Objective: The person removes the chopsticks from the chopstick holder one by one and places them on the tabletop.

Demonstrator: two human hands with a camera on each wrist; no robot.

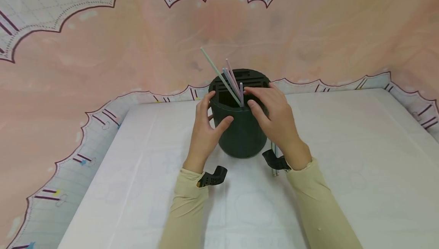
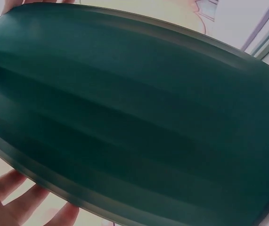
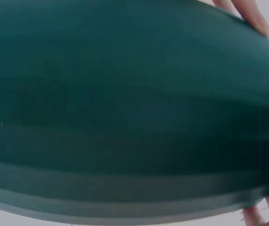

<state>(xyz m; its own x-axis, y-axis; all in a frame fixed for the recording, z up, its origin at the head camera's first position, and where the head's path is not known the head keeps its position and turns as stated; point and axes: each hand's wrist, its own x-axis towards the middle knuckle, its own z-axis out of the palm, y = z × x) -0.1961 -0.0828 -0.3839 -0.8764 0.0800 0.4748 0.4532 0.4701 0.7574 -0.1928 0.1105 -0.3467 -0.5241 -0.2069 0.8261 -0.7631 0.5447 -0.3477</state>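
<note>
A dark green round holder [image 1: 242, 134] with a slotted top stands on the white table, and its smooth side fills most of both wrist views. Several thin pastel straws [image 1: 219, 74] lean out of its front opening, a pale green one reaching highest. My left hand [image 1: 207, 129] grips the holder's left side, thumb on the front and fingers around the rim and side. My right hand [image 1: 276, 114] holds the rim at the right, its index fingertip and thumb close to a short purple straw [image 1: 241, 91]. Part of the straws is hidden inside the holder.
A few more straws [image 1: 275, 173] lie on the white table [image 1: 144, 188], partly hidden behind my right wrist. Black wrist straps [image 1: 213, 176] sit on both forearms. A scalloped, peach-coloured patterned cloth [image 1: 154, 51] lies beyond the table's back and left edges.
</note>
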